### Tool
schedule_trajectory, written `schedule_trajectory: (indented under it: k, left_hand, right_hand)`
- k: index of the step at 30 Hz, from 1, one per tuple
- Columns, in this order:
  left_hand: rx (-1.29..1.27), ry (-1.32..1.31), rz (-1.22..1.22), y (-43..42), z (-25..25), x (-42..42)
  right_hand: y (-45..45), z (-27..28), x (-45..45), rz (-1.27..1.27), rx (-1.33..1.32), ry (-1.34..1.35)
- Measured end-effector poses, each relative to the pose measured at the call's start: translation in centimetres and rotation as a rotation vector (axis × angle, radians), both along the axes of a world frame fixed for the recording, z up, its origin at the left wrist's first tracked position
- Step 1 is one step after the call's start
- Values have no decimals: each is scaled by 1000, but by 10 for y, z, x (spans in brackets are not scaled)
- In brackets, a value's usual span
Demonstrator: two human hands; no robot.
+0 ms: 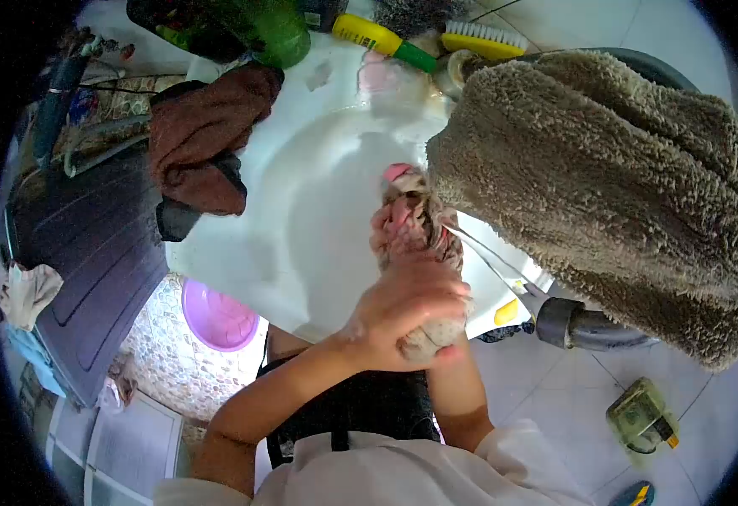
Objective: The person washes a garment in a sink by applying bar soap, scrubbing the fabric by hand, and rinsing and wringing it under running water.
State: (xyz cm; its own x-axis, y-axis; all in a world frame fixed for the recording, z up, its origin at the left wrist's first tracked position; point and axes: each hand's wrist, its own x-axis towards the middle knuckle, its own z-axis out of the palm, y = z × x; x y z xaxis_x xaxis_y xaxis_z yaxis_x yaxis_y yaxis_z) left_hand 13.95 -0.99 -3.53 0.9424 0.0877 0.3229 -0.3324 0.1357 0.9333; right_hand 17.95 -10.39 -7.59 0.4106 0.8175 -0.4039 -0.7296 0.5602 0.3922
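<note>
A bunched, twisted cloth (pixel 436 335), pale beige with darker parts, is squeezed between both hands above the white washbasin (pixel 301 194). My left hand (pixel 404 299) is closed around its near end. Farther into the basin, my right hand (pixel 396 226) grips the other end; its forearm passes beneath the left hand, and part of it is hidden. What looks like a thin stream of water (pixel 480 251) meets the cloth from the right, where a metal spout (pixel 534 299) with a dark collar shows.
A shaggy grey-brown towel (pixel 597 185) hangs over the right side. A brown cloth (pixel 209 139) drapes the basin's left edge. At the back lie a yellow bottle (pixel 369 35) with a green cap and a yellow brush (pixel 483 40). A purple tub (pixel 220 316) stands below left.
</note>
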Motion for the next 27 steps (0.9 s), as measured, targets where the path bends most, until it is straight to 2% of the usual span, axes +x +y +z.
schedule_trajectory:
  k: [2, 4, 5, 6, 8, 9, 11, 12, 13, 15, 17, 19, 21, 23, 25, 27]
  left_hand:
    - [-239, 90, 205, -5, -5, -5]
    - [-417, 200, 357, -7, -4, -11]
    - [-550, 303, 443, -10, 0, -15]
    - [-550, 303, 442, -9, 1, -16]
    - [-952, 643, 452, -2, -4, -20]
    - [-951, 644, 451, 3, -10, -24]
    - [-1293, 619, 114, 16, -25, -34]
    - [-1382, 666, -22, 22, -23, -38]
    - [-1382, 671, -23, 25, -22, -38]
    - [-1128, 675, -59, 30, -23, -36]
    - [-1162, 706, -102, 36, -26, -34]
    - [-1264, 750, -274, 41, -30, -31]
    - [-1233, 748, -279, 40, -35, -28]
    - [-1075, 713, -322, 41, -33, -22]
    - [-999, 743, -236, 44, -31, -26]
    - [-743, 738, -176, 47, -27, -20]
  right_hand:
    - [-4, -3, 6, -96, 106, 111]
    - [-6, -12, 14, -187, 50, 126]
    - [-9, -16, 16, -229, -148, 19]
    - [-12, -17, 18, -268, -347, -86]
    - [-20, -20, 23, -343, -745, -299]
    - [-24, -19, 26, -342, -884, -372]
    - [-30, -13, 28, -262, -980, -467]
    - [-32, -11, 27, -210, -984, -500]
    - [-34, -7, 24, -167, -975, -528]
    - [-36, -3, 18, -104, -962, -573]
    - [-38, 2, 14, -64, -943, -608]
    - [-40, 4, 14, -43, -923, -632]
    - [-41, 3, 18, -26, -906, -639]
    - [-42, -2, 26, -24, -894, -618]
    - [-43, -10, 35, -38, -885, -567]
    - [-43, -20, 44, -69, -875, -490]
